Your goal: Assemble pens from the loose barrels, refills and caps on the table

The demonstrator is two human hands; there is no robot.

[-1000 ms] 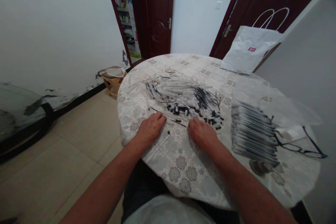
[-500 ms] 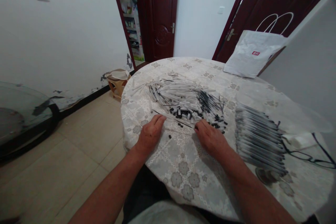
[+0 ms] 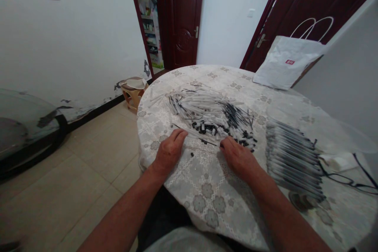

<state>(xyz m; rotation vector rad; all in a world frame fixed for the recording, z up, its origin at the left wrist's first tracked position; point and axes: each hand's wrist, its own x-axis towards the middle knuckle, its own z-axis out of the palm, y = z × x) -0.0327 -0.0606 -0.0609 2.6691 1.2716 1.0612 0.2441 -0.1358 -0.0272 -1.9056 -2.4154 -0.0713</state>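
Note:
My left hand [image 3: 170,149] is closed in a pinch around a slim, pale rod with dark ends, which looks like a pen refill [image 3: 197,136]. The rod slants across to my right hand [image 3: 238,154], whose fingertips are pinched at its dark end. Whether a smaller part also sits in those right fingers is hidden. Just beyond both hands lies a heap of whitish pen tubes [image 3: 201,100], with dark thin refills [image 3: 234,115] on its right side. Small black and white plugs [image 3: 211,128] are scattered at its near edge. One black plug [image 3: 191,154] lies apart, between my hands.
On the right, a stack of pens [image 3: 295,159] lies with clear plastic around it, near eyeglasses [image 3: 339,177]. A white paper bag [image 3: 288,63] stands at the back right of the round table's patterned cloth [image 3: 211,208]. A stool [image 3: 132,93] is on the floor at left.
Both hands stay almost where they were, holding the same rod. The whole view has shifted slightly. One of the small black plugs near the rod is now less visible.

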